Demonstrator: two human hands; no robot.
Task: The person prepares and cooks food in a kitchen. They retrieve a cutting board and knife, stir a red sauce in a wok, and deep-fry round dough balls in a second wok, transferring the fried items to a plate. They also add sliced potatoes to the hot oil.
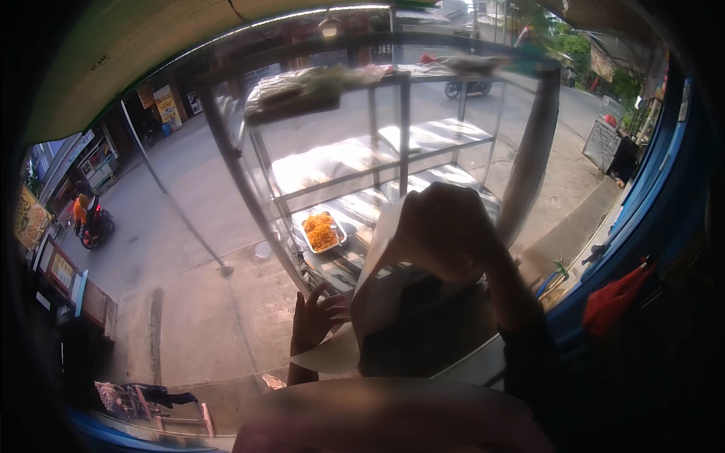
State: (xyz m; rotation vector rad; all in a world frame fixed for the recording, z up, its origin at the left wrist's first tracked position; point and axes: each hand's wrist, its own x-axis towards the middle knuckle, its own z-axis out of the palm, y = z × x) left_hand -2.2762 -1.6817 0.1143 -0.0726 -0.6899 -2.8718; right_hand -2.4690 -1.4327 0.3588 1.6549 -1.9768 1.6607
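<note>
My right hand (pixel 445 234) is raised in front of a glass display case (pixel 405 136), fingers closed on the upper edge of a pale sheet of paper (pixel 371 291). The sheet hangs and curls down toward my left hand (pixel 317 321). That hand is beside the paper with its fingers spread; whether the palm touches the sheet I cannot tell. Inside the case, beyond my hands, stands a white tray (pixel 340 240) of orange, crumbly-looking food (pixel 320 229), with what looks like a utensil at its right side. Deep shadow covers the surface below my right hand.
Wrapped bundles (pixel 294 92) lie on top of the case. Past it runs a street with a motorcycle rider (pixel 87 215) at left and another motorbike (pixel 468 88) farther off. A thin pole (pixel 170 192) stands left; a red cloth (pixel 615 302) hangs by the blue wall at right.
</note>
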